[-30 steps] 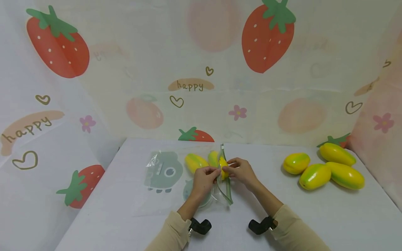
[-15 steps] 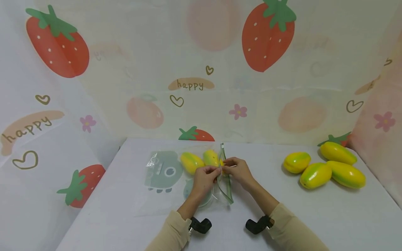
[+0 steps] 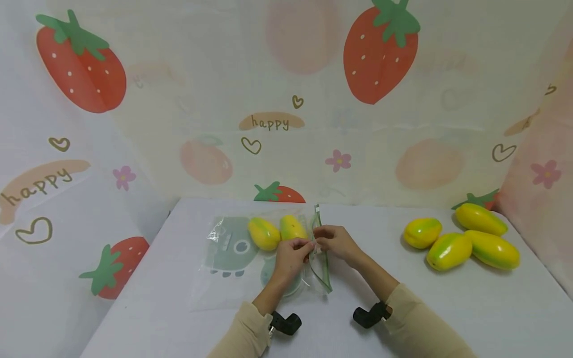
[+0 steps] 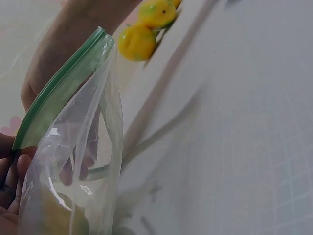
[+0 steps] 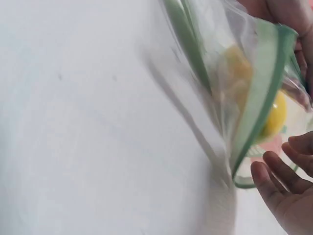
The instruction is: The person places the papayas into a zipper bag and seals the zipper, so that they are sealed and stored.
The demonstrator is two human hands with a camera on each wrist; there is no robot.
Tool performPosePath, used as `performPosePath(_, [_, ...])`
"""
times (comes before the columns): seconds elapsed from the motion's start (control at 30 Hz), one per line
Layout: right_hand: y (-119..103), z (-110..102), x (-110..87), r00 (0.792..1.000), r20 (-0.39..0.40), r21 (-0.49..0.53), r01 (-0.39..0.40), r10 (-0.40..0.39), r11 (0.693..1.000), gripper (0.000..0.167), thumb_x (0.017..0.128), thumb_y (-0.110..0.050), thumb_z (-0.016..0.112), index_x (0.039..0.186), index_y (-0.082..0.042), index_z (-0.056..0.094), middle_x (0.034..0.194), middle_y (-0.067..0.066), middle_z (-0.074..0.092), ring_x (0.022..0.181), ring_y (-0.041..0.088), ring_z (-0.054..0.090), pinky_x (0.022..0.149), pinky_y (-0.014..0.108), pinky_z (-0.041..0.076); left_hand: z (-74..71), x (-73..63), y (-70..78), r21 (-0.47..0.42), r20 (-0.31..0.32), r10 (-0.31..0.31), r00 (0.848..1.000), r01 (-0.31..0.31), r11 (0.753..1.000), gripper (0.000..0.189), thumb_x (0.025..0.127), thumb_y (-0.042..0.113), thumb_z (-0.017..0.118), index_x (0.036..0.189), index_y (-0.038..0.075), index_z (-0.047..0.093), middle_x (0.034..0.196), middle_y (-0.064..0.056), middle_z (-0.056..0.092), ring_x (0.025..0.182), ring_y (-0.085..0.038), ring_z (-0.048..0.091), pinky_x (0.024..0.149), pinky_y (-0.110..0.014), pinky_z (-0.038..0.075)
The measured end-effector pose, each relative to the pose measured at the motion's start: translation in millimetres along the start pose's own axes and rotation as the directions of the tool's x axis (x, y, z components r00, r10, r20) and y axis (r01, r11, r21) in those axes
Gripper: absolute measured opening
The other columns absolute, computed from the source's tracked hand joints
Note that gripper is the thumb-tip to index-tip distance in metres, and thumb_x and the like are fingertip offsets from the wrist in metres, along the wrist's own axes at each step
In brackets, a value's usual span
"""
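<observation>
A clear zip bag (image 3: 226,256) with a printed grey-green dinosaur lies on the table, its green-edged mouth (image 4: 58,85) facing right and spread apart. Two yellow papayas with green streaks, a left one (image 3: 264,233) and a right one (image 3: 293,227), lie inside the bag. My left hand (image 3: 290,258) pinches the bag's rim between thumb and fingers. Right at the mouth is my right hand (image 3: 339,243), its fingers loosely bent and holding nothing. In the right wrist view, a papaya (image 5: 277,115) shows through the mouth beyond the right fingertips (image 5: 259,171).
Several more papayas (image 3: 449,252) sit grouped at the right side of the white table (image 3: 179,338). A strawberry-printed cloth (image 3: 268,159) stands behind the table and along its sides. Each wrist carries a black camera.
The right hand has let go of a papaya at the bag's mouth, and it has passed inside. Both bagged papayas have shifted left. The left hand keeps its place on the rim.
</observation>
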State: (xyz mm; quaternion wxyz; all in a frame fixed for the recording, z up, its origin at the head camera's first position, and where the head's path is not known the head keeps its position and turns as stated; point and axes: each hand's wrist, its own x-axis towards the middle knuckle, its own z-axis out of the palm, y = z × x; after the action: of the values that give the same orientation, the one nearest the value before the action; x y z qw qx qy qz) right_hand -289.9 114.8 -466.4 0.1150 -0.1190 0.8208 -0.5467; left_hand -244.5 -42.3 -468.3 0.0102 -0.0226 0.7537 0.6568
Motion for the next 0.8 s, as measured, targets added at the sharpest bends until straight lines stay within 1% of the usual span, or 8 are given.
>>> performPosePath(0.13, [-2.9, -12.2, -1.9, 1.000, -0.003, -0.031, 0.006, -0.006, 0.999, 0.032, 0.096, -0.007, 0.056, 0.125, 0.005, 0.060, 0.123, 0.024, 0.064, 0.110, 0.030, 0.063, 0.084, 0.034, 0.057, 0.1, 0.1, -0.5, 0.001, -0.005, -0.006, 1.000, 0.006, 1.000, 0.021, 0.091, 0.019, 0.068, 0.097, -0.001, 0.074, 0.078, -0.004, 0.068, 0.061, -0.009, 0.053, 0.060, -0.019, 0.047])
performPosePath(0.27, [-6.6, -24.0, -4.3, 1.000, -0.012, -0.076, 0.011, -0.012, 0.997, 0.033, 0.096, -0.010, 0.056, 0.125, 0.005, 0.060, 0.122, 0.024, 0.064, 0.109, 0.031, 0.063, 0.083, 0.035, 0.057, 0.6, 0.4, -1.1, -0.007, -0.008, -0.006, 1.000, 0.006, 1.000, 0.022, 0.090, 0.020, 0.069, 0.096, -0.001, 0.074, 0.079, -0.005, 0.070, 0.060, -0.009, 0.053, 0.060, -0.019, 0.047])
performPosePath(0.47, [-10.4, -39.3, -6.3, 1.000, -0.018, -0.129, 0.004, -0.007, 0.992, 0.034, 0.097, -0.013, 0.056, 0.126, 0.005, 0.060, 0.126, 0.024, 0.062, 0.111, 0.032, 0.062, 0.083, 0.035, 0.057, 0.5, 1.0, -2.1, -0.015, 0.000, -0.011, 1.000, 0.011, 1.000, 0.021, 0.091, 0.019, 0.069, 0.097, 0.000, 0.074, 0.079, -0.005, 0.070, 0.062, -0.009, 0.054, 0.061, -0.019, 0.048])
performPosePath(0.67, [-12.8, -54.1, -8.2, 1.000, -0.016, -0.172, 0.011, -0.014, 0.985, 0.034, 0.097, -0.014, 0.056, 0.125, 0.005, 0.060, 0.128, 0.025, 0.061, 0.107, 0.032, 0.063, 0.082, 0.035, 0.056, -0.2, 0.6, -2.4, -0.018, 0.000, -0.015, 1.000, 0.015, 1.000, 0.021, 0.091, 0.019, 0.069, 0.098, 0.000, 0.074, 0.083, -0.007, 0.072, 0.064, -0.009, 0.054, 0.062, -0.019, 0.048])
performPosePath(0.8, [-15.0, -63.7, -9.7, 1.000, -0.015, -0.192, 0.007, -0.010, 0.981, 0.034, 0.097, -0.016, 0.056, 0.124, 0.004, 0.060, 0.127, 0.024, 0.062, 0.106, 0.036, 0.062, 0.082, 0.035, 0.056, -0.6, 0.8, -2.8, -0.022, -0.001, -0.013, 1.000, 0.013, 1.000, 0.020, 0.091, 0.018, 0.068, 0.098, 0.001, 0.074, 0.083, -0.007, 0.071, 0.064, -0.009, 0.054, 0.062, -0.019, 0.048])
